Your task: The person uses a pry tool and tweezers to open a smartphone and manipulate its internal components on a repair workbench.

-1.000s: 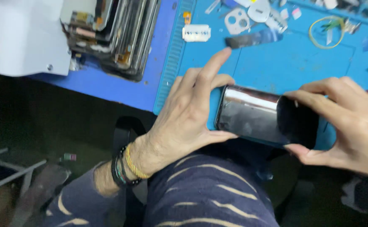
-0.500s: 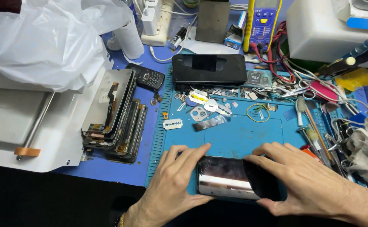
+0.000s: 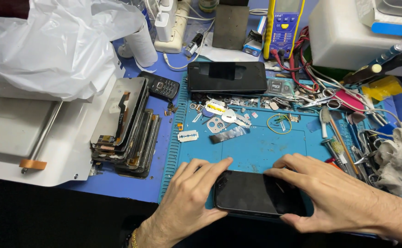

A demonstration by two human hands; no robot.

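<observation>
Head view: low in the frame, a black glossy slab phone (image 3: 256, 193) lies lengthwise across the blue silicone mat (image 3: 265, 147) on the desk, left hand (image 3: 187, 202) gripping its left end, right hand (image 3: 334, 197) its right end.

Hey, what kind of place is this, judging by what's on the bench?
Most likely a phone repair bench: a stack of loose phone screens, a yellow multimeter, and a blue work mat strewn with small parts and tools.

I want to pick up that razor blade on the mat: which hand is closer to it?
Left. The left hand lies just below the razor blade, on the phone's left end; the right hand is farther off, at the phone's other end.
</observation>
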